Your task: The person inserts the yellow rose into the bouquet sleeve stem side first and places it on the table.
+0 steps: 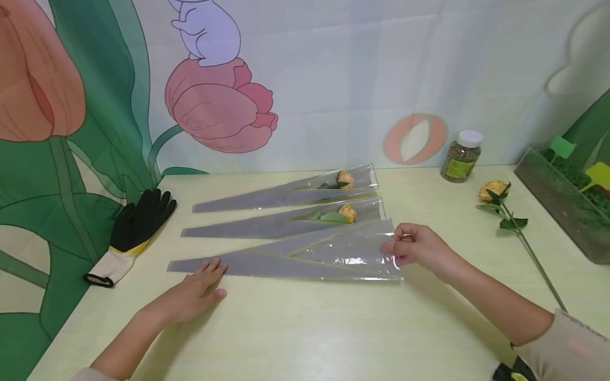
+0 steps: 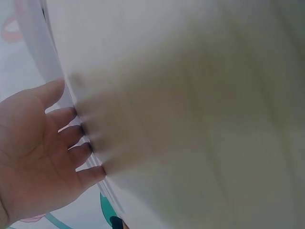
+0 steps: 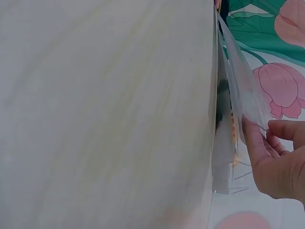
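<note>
A grey, clear-fronted flower sleeve (image 1: 267,262) with thin yellow lines lies nearest me on the table, with no flower showing inside. My left hand (image 1: 197,293) rests with extended fingers on its narrow end; the left wrist view shows those fingertips (image 2: 87,150) at the table surface. At the wide end, my right hand (image 1: 421,248) pinches the rim between thumb and fingers, and in the right wrist view the clear film (image 3: 245,90) is lifted off the table there. Behind it lie two similar sleeves, each holding a yellow-orange rose (image 1: 349,214).
A loose yellow rose (image 1: 494,190) with a long stem lies at the right, beside a clear planter box (image 1: 562,211). A white-capped jar (image 1: 460,157) stands at the back. On the left edge is a black-and-white work glove (image 1: 138,227). A black-and-yellow object (image 1: 514,370) shows at lower right.
</note>
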### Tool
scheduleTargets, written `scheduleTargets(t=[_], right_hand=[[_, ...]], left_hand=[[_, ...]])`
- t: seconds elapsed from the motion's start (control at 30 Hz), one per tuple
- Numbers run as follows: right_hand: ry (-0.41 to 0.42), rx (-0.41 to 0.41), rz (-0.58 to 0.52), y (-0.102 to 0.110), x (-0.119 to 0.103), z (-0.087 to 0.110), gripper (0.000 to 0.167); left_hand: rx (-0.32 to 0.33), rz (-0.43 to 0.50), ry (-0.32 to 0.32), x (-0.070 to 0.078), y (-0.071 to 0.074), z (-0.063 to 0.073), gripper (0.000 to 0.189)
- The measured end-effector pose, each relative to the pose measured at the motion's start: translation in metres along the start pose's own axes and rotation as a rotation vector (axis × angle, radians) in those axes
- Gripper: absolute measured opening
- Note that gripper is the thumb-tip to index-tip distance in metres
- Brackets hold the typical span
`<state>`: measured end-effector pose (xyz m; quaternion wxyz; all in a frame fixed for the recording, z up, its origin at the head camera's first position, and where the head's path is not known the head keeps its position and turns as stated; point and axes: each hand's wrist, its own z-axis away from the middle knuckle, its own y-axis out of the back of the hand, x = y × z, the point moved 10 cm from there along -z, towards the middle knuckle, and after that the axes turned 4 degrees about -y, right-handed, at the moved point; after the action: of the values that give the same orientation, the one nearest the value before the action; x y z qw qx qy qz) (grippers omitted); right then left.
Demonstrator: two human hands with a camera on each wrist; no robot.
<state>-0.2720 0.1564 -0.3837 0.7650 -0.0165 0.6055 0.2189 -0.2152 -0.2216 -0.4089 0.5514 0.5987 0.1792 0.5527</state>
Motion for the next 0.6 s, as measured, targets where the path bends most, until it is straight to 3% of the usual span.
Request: scheduleTargets(t=[0.6], right_hand=[[0.034,-0.099,-0.075,-0.01,-0.002,0.0006,0.011]], left_hand=[[0.062,-0.104,-0.003,-0.0024,0.0054,0.0021,0.057]])
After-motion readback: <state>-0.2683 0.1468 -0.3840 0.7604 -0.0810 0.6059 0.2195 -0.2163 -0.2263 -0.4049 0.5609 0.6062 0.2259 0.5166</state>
